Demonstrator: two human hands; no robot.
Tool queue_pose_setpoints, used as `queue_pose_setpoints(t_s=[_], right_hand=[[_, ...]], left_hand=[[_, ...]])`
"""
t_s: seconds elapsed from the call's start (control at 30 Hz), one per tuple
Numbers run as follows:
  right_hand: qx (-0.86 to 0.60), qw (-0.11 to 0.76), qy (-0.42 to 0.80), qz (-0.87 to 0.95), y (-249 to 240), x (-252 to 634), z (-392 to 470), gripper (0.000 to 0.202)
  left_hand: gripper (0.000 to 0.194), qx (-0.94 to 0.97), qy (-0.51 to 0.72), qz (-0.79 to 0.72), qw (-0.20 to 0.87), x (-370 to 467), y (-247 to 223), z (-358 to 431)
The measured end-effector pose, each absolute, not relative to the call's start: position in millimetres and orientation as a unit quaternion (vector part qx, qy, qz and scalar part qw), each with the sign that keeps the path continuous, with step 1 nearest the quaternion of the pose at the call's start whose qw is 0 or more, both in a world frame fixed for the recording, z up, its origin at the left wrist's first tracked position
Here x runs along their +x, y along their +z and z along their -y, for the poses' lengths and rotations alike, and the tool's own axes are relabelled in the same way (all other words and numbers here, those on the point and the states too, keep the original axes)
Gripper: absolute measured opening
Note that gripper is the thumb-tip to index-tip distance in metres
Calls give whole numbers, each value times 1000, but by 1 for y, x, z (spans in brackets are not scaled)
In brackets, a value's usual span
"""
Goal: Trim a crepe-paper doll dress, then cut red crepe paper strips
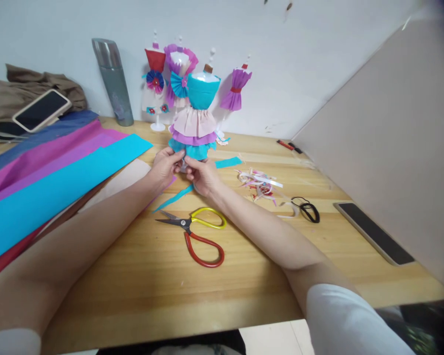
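Observation:
A small dress form (203, 93) stands upright in front of me, dressed in a turquoise top and a tiered skirt of pale pink, purple and turquoise crepe paper. My left hand (167, 165) pinches the skirt's bottom turquoise ruffle (196, 150) from the left. Close beside it, my right hand (203, 175) pinches the same ruffle, thumb in front. The curled fingers partly hide the hem and the stand. Below my hands lie scissors (185, 224) with one yellow and one red handle, blades parted. A thin turquoise paper strip (174, 198) lies just above them.
Behind stand several other dressed forms (237, 88) and a grey-green bottle (114, 81). Coloured crepe sheets (66, 182) cover the left side, with a phone (42, 109) on brown cloth. Paper scraps (261, 183), a black hair tie (311, 211) and a dark flat device (373, 231) lie right.

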State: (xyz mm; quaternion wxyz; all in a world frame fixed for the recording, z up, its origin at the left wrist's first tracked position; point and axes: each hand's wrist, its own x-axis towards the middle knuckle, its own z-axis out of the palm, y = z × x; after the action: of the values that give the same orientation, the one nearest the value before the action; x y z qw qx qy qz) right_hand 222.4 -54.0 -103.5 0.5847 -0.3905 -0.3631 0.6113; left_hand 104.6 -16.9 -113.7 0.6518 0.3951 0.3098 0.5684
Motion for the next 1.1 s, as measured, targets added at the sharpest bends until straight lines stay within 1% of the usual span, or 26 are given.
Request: queue_pose_setpoints(t_s=[0.13, 0.33, 0.43, 0.53, 0.6, 0.7, 0.83, 0.97, 1.1], right_hand=[[-398, 602, 575, 387, -106, 219, 51, 23], [-408, 638, 516, 400, -111, 215, 44, 22], [-398, 632, 528, 404, -112, 215, 46, 25], [-385, 619, 565, 386, -111, 217, 51, 19], [-385, 626, 579, 353, -109, 218, 54, 17], [-397, 640, 572, 324, -106, 219, 54, 24], [-408, 641, 564, 324, -107, 220, 50, 26], [-416, 638, 561, 325, -109, 221, 48, 28], [-411, 638, 561, 330, -109, 220, 48, 26]], left_hand=[[31, 384, 573, -305, 657, 106, -113, 19], [33, 382, 574, -276, 670, 109, -111, 24], [33, 392, 575, -276, 663, 110, -109, 26], [34, 385, 587, -299, 647, 108, -108, 24], [37, 378, 593, -310, 639, 107, -108, 22], [39, 377, 587, -307, 647, 106, -109, 23], [40, 394, 558, -306, 663, 107, -110, 25], [44, 380, 575, -329, 645, 109, -109, 22], [42, 385, 582, -338, 631, 109, -110, 21]])
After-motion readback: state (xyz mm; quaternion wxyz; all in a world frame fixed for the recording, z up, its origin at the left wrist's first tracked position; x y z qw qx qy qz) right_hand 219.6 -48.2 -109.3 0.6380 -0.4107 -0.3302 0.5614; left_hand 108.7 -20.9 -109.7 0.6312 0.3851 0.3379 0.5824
